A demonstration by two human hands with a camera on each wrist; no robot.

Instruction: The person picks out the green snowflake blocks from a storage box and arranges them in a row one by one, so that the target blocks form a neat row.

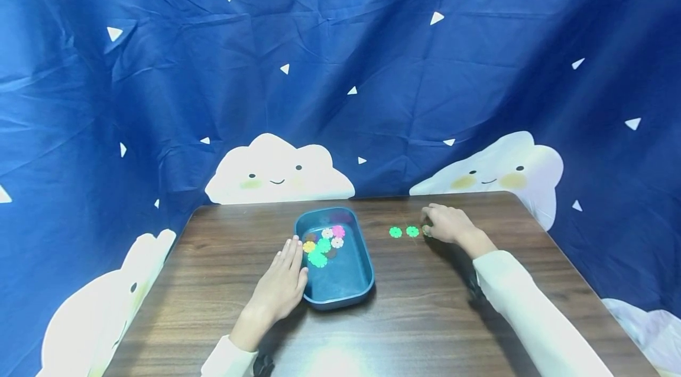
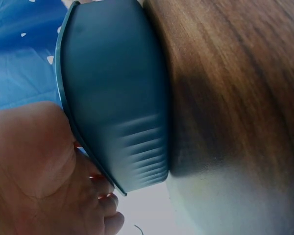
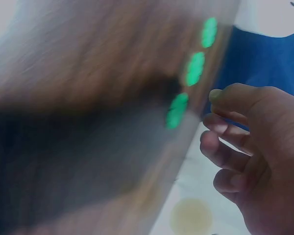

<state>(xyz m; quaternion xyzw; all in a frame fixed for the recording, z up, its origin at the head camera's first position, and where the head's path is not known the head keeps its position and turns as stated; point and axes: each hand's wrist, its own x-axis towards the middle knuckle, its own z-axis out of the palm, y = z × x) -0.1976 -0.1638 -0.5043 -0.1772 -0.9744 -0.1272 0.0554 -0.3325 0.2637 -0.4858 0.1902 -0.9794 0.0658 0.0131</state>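
A dark teal plastic tray (image 1: 367,273) holds several flower-shaped discs (image 1: 317,258) in green, pink, white, yellow and brown. Along its left rim lies my left hand (image 1: 279,285), fingers straight and touching the edge; the left wrist view shows the ribbed outer wall (image 2: 122,83) beside the palm. To the right of the tray, green flower discs (image 1: 395,232) form a row on the table. My right hand (image 1: 449,224) is over the right end of that row, close to the third green disc (image 3: 177,111). Its fingers are loosely bent, with nothing visible between them.
The brown wooden table (image 1: 425,318) carries the tray and the row of discs. Behind its back edge hangs a blue cloth (image 1: 372,70) with white triangles and smiling clouds. A bright light reflection lies on the front of the table.
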